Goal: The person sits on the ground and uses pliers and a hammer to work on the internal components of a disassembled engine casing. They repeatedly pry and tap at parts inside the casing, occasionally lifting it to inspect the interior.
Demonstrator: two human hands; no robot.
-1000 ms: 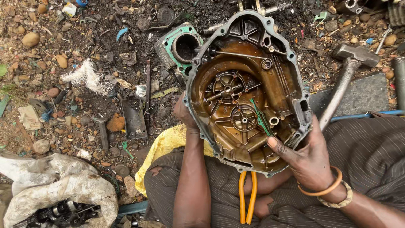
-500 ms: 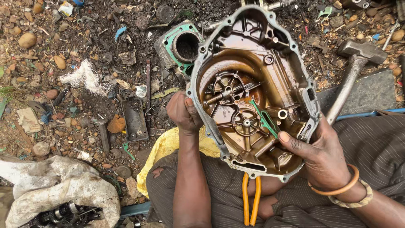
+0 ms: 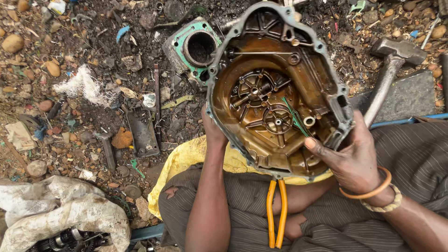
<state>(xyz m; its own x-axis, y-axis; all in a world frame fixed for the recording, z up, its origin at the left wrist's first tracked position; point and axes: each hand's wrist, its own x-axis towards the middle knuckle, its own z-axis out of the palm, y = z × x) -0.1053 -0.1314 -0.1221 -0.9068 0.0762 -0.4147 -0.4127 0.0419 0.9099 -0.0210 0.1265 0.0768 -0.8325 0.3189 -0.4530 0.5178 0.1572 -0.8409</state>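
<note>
I hold an oily metal engine case [image 3: 275, 93] above my lap, its open inside facing up, with gears and a clutch hub [image 3: 261, 105] showing in brown oil. My left hand [image 3: 213, 133] grips the case's left rim from underneath. My right hand [image 3: 347, 156], with two bangles on the wrist, grips the lower right rim, thumb lying inside the case near a green strip [image 3: 293, 116]. Orange-handled pliers [image 3: 276, 212] lie on my lap below the case.
A hammer [image 3: 389, 65] rests on a grey slab at the right. A cylinder block with a green gasket [image 3: 193, 46] lies on the dirt behind the case. A yellow cloth [image 3: 186, 163], scrap metal pieces, stones and a dirty white sack [image 3: 60, 214] surround me.
The case has come closer and risen slightly in view, tilting a little. Both hands keep their grip on its rim.
</note>
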